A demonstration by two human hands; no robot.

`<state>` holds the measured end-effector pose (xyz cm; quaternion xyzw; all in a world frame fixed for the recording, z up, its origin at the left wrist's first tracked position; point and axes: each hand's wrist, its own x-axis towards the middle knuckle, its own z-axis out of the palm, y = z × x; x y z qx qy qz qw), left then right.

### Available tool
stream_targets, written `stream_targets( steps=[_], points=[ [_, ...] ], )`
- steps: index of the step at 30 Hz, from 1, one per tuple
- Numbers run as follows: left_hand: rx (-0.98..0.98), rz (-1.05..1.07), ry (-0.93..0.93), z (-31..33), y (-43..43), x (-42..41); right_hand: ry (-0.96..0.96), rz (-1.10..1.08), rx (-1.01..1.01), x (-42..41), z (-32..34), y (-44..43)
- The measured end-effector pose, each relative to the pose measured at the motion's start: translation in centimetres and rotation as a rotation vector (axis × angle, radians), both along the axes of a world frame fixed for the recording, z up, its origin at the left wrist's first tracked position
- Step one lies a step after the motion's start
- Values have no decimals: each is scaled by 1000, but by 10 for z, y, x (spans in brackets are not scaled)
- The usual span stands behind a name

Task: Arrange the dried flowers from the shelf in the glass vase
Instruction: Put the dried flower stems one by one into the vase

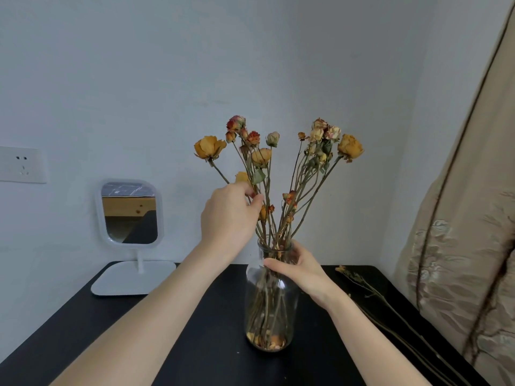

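Vase (pixel 271 299) stands mid-table (pixel 83 324), and we wrap our right hand (pixel 302 270) round its neck so it won't tip; our left hand (pixel 230 218) pinches a stem among the flowers (pixel 262 157) to spread them; spare stems (pixel 370 291) lie to the right, probably next

Soft, even indoor light; sharp focus.
Wide-angle lens bends the curtain (pixel 471 218) and wall socket (pixel 22 164) near the edges; faint highlights on the glass vase (pixel 271 299), shadows weak.
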<state>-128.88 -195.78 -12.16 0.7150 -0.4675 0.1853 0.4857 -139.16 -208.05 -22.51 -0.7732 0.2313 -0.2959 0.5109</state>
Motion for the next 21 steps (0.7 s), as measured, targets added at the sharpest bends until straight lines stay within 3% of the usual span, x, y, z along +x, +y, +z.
stream_targets(
  steps=[4,9,21],
  points=[
    [-23,-30,45,1,-3,-2,-21,-11,0,0,1,4],
    [-60,-139,250,3,-5,5,-49,-90,-33,7,-1,9],
    [-161,-355,573,-3,-4,26,-46,-333,-249,30,-4,26]
  ],
)
